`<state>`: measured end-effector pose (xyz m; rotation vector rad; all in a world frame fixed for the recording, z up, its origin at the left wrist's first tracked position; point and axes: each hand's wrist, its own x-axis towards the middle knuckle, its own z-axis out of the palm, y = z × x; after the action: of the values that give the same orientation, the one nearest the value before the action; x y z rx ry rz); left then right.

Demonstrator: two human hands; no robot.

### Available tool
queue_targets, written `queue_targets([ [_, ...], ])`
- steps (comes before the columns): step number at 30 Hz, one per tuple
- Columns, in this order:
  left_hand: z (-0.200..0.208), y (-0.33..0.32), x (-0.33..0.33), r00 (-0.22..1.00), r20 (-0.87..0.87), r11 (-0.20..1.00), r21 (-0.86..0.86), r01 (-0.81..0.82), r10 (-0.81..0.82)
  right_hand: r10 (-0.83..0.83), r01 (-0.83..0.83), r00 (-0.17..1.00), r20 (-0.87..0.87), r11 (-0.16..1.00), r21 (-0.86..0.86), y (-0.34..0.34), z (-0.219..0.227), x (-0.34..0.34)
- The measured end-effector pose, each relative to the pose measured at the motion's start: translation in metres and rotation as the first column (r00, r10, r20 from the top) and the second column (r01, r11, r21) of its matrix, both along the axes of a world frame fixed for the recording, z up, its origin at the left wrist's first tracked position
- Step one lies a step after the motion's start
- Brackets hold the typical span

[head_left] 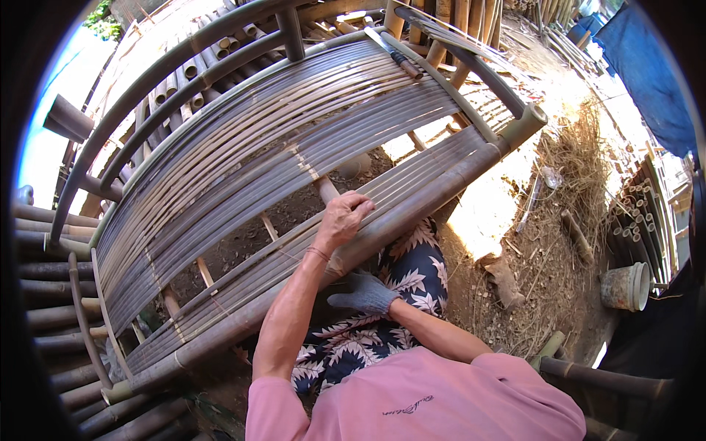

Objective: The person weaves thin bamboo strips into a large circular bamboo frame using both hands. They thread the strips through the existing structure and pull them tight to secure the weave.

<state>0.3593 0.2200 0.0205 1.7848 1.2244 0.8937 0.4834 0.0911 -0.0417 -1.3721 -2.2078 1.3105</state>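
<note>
My left hand (343,218), bare with a cord round its wrist, is closed in a pinch over the front slats (412,176) of a bamboo bench. What its fingers hold, if anything, is too small to make out. Below the thick front rail (257,312), my right hand (368,294) wears a grey knitted glove. One of its fingers stretches out to the left, while the rail partly hides the others; nothing shows in its grasp. Between the front slats and the wider slatted part (220,169) runs a long gap crossed by supports.
A knife (403,62) with a dark handle lies on the far slats. Curved bamboo rails (191,51) rise along the far side. Bamboo poles (62,294) are stacked at left. A dirty white bucket (621,287), straw (577,162) and cut poles (636,213) are at right.
</note>
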Motion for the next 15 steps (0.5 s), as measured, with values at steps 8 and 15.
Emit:
queue_targets([
  [8, 0.071, -0.063, -0.053, 0.914, -0.209, 0.937, -0.093, 0.336, -0.348, -0.465, 0.184, 0.833, -0.299, 0.743, -0.644, -0.012, 0.142, 0.050],
  [15, 0.040, -0.083, -0.159, 0.800, -0.245, 0.821, 0.340, -0.458, 0.548, -0.496, 0.577, 0.721, -0.484, 0.816, 0.023, 0.096, 0.174, 0.045],
])
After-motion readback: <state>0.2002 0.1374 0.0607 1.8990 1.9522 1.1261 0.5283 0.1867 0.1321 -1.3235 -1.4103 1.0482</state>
